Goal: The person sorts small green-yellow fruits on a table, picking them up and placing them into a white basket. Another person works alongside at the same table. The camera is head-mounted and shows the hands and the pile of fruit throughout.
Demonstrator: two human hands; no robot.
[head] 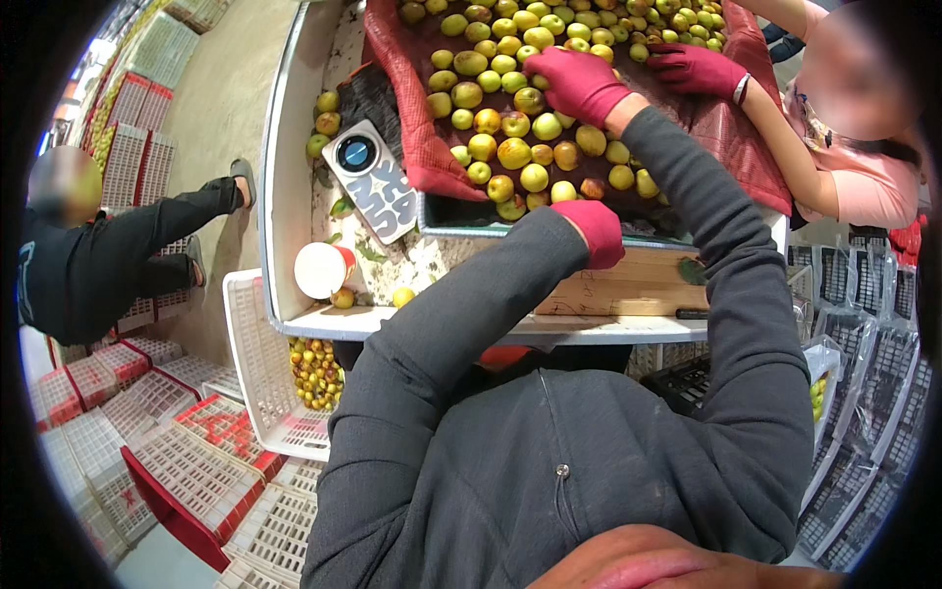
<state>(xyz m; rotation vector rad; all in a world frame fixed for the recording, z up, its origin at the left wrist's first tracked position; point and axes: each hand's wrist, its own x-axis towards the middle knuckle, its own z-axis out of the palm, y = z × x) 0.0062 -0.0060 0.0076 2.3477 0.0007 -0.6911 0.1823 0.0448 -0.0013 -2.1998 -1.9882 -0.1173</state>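
Small yellow-green fruits with brown patches (pixel 514 153), much like jujubes, lie spread over a dark red cloth (pixel 434 158) that lines a tray. My right hand (pixel 578 82), in a crimson glove, reaches in among them from above. Its fingertips touch the fruits near the middle; whether they grip one is hidden. Nearer to me, my left hand (pixel 595 230) wears the same kind of glove and is bent over the tray's front edge (pixel 471 231). Its fingers are out of sight behind the wrist and glove, so what they hold cannot be seen.
A co-worker's gloved hand (pixel 695 70) rests by the fruits at right. Left of the tray lie a phone (pixel 379 193) and a paper cup (pixel 321 269). A wooden board (pixel 625 283) lies in front. Plastic crates (pixel 199 456) stand around the table; another person (pixel 96 272) is at left.
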